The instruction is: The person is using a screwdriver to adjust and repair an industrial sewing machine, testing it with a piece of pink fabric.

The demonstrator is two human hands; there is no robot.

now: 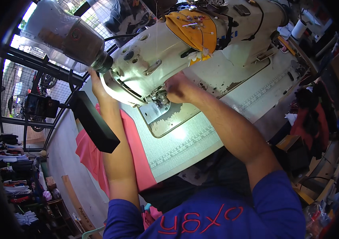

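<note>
Fingers of my right hand are curled in tight at the needle area of the sewing machine, just beside its presser foot; I cannot tell whether they pinch anything there. My left hand reaches up behind the machine's head end, its fingers hidden by the casing, so I cannot tell whether they grip or lie loose. Just below the right fingers sits the metal needle plate, and past it the pale worktop with a printed ruler strip. Pink cloth lies under my left forearm, hanging off the worktop's edge, well left of the right fingers. A black box juts out just left of that forearm. Above the right fingers, a yellow pincushion wraps the machine's arm.
</note>
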